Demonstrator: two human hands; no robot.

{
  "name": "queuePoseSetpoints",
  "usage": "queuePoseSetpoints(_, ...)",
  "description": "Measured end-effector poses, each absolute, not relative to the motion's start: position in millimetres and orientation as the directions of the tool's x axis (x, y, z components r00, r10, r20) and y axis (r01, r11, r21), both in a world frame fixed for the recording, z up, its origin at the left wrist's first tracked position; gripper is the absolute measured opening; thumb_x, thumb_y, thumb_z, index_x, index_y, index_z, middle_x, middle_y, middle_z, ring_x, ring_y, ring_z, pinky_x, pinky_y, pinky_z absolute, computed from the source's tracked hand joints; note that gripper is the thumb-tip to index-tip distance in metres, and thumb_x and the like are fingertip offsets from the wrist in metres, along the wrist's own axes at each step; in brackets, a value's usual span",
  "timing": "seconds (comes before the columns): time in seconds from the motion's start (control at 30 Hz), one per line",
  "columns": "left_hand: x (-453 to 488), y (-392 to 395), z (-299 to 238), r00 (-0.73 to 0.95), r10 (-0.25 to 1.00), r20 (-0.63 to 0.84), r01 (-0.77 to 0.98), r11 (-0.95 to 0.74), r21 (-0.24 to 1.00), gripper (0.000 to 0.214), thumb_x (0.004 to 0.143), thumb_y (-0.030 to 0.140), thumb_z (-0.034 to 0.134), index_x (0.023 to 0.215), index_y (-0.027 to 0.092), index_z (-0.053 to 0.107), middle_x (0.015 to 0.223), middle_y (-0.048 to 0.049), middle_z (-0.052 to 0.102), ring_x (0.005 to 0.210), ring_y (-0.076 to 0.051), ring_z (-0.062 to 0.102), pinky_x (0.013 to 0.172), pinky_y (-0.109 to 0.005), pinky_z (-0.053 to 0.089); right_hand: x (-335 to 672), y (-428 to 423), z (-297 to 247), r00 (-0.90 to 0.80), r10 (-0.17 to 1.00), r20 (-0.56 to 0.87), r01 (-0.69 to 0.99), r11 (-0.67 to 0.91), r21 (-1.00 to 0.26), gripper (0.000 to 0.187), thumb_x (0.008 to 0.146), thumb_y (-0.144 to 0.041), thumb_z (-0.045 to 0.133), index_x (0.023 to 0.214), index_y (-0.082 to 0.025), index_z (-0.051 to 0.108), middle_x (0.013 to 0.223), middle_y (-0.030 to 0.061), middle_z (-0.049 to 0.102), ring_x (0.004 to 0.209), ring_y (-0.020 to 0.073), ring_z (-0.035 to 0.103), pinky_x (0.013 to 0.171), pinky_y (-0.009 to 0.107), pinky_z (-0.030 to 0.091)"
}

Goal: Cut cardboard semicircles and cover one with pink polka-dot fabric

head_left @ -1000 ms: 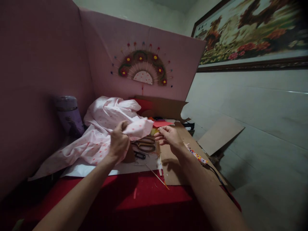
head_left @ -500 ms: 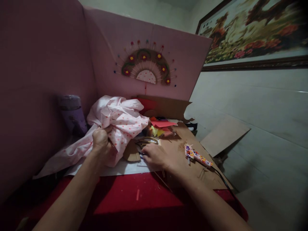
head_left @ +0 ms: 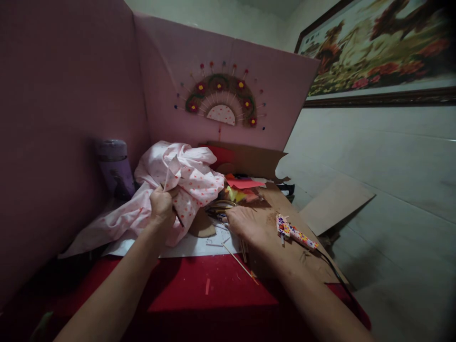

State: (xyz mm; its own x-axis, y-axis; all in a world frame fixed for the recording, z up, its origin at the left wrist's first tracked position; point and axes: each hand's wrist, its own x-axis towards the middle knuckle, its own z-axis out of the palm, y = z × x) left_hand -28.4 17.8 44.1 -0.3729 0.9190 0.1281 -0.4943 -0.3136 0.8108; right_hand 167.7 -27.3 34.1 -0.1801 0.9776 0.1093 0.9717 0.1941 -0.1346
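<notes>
My left hand (head_left: pixel 162 205) is closed in a fist on the bunched pink dotted cloth (head_left: pixel 171 164). A thin dark edge shows beside its knuckles; what it belongs to is unclear. My right hand (head_left: pixel 245 223) is low over the table, its fingers drawn together beside a yellow-rimmed loop (head_left: pixel 223 204) and dark slim items that I cannot make out. Whatever its fingers hold is hidden. Between the hands a rounded cardboard piece (head_left: pixel 202 224) lies on white paper (head_left: pixel 188 248). Thin wooden sticks (head_left: pixel 240 263) rest in front of the right hand.
A flower-patterned glue gun (head_left: pixel 295 232) with a cord lies on a cardboard sheet (head_left: pixel 265 242) at right. Red paper (head_left: pixel 245 182) and yellow scraps (head_left: pixel 235 194) lie behind. A purple bottle (head_left: pixel 116 168) stands at left. A decorated fan-shaped piece (head_left: pixel 221 97) is on the pink panel.
My right hand has drawn back to the right, uncovering more of the sticks and white paper. My left hand keeps its grip and has turned slightly. The view has shifted a little.
</notes>
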Motion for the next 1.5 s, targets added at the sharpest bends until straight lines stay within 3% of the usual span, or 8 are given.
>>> queuePoseSetpoints(0.23, -12, 5, 36, -0.245, 0.931, 0.271, -0.391, -0.350, 0.851, 0.021, 0.051, 0.013, 0.064, 0.070, 0.015, 0.055, 0.060, 0.0055, 0.056, 0.052, -0.009, 0.050, 0.052, -0.021, 0.041, 193, -28, 34, -0.110, 0.987, 0.115, 0.993, 0.114, -0.028, 0.025, 0.085, -0.032, 0.049, 0.088, -0.017, 0.069, 0.091, 0.0124, 0.069, 0.082, 0.0195, 0.061, 0.066, 0.026, 0.038)
queuePoseSetpoints(0.43, 20, -14, 23, -0.015, 0.865, 0.501, 0.026, -0.500, 0.865, 0.035, 0.065, 0.010, 0.048, 0.096, 0.016, 0.061, 0.090, -0.0033, 0.067, 0.078, -0.017, 0.060, 0.066, -0.027, 0.047, 234, -48, 36, 0.170, 0.967, 0.191, 0.982, -0.181, 0.046, 0.038, 0.089, -0.036, 0.038, 0.093, -0.014, 0.069, 0.092, 0.0189, 0.068, 0.083, 0.0282, 0.063, 0.063, 0.033, 0.039)
queuePoseSetpoints(0.57, 43, -35, 1, 0.530, 0.659, 0.534, 0.431, -0.752, 0.499, 0.036, 0.074, 0.014, 0.048, 0.108, 0.020, 0.059, 0.115, -0.0096, 0.061, 0.105, -0.024, 0.055, 0.089, -0.039, 0.042, 244, -52, 18, 0.203, 0.962, 0.184, 0.973, -0.219, 0.072, 0.025, 0.084, -0.023, 0.046, 0.087, -0.015, 0.070, 0.088, 0.0171, 0.070, 0.085, 0.0270, 0.064, 0.067, 0.032, 0.039)
queuePoseSetpoints(0.7, 48, -46, -10, 0.788, 0.511, 0.343, 0.481, -0.859, 0.176, 0.049, 0.074, 0.038, 0.059, 0.120, 0.022, 0.052, 0.130, -0.0126, 0.051, 0.122, -0.032, 0.041, 0.099, -0.051, 0.028, 250, -54, 9, 0.159, 0.969, 0.191, 0.983, -0.174, 0.061, 0.027, 0.086, -0.027, 0.045, 0.086, -0.017, 0.070, 0.090, 0.0145, 0.070, 0.086, 0.0258, 0.064, 0.068, 0.032, 0.040)
queuePoseSetpoints(0.93, 15, -22, 15, 0.611, 0.742, 0.277, 0.634, -0.668, 0.390, 0.033, 0.071, 0.033, 0.059, 0.100, 0.019, 0.064, 0.104, -0.0092, 0.061, 0.092, -0.023, 0.057, 0.079, -0.034, 0.042, 241, -71, 12, 0.103, 0.969, 0.224, 0.993, -0.114, 0.036, 0.037, 0.091, -0.038, 0.035, 0.091, -0.018, 0.066, 0.091, 0.0121, 0.069, 0.086, 0.0244, 0.063, 0.067, 0.031, 0.038)
queuePoseSetpoints(1.1, -1, -15, 14, 0.661, 0.725, 0.191, 0.665, -0.685, 0.297, 0.051, 0.055, 0.034, 0.071, 0.104, 0.022, 0.064, 0.101, -0.0078, 0.061, 0.099, -0.028, 0.050, 0.083, -0.037, 0.039, 232, -75, 2, 0.059, 0.978, 0.200, 0.998, -0.064, 0.019, 0.021, 0.085, -0.029, 0.049, 0.097, -0.018, 0.062, 0.096, 0.0093, 0.067, 0.087, 0.0224, 0.062, 0.065, 0.028, 0.037)
queuePoseSetpoints(1.33, -1, -7, 5, 0.562, 0.803, 0.201, 0.630, -0.572, 0.525, 0.068, 0.050, 0.032, 0.073, 0.115, 0.019, 0.058, 0.102, -0.0063, 0.060, 0.090, -0.023, 0.055, 0.075, -0.031, 0.043, 222, -81, 1, 0.101, 0.929, 0.356, 0.994, -0.111, 0.006, 0.022, 0.087, -0.019, 0.043, 0.102, -0.017, 0.060, 0.101, 0.0126, 0.060, 0.092, 0.0252, 0.055, 0.068, 0.030, 0.037)
queuePoseSetpoints(1.5, -4, -12, 13, 0.576, 0.800, 0.169, 0.702, -0.590, 0.398, 0.070, 0.050, 0.036, 0.073, 0.116, 0.016, 0.058, 0.103, -0.0105, 0.060, 0.093, -0.027, 0.054, 0.077, -0.035, 0.043, 215, -100, -2, -0.095, 0.879, 0.467, 0.947, 0.224, -0.230, 0.017, 0.088, -0.024, 0.046, 0.084, -0.019, 0.062, 0.090, 0.0064, 0.059, 0.089, 0.0201, 0.053, 0.078, 0.029, 0.037)
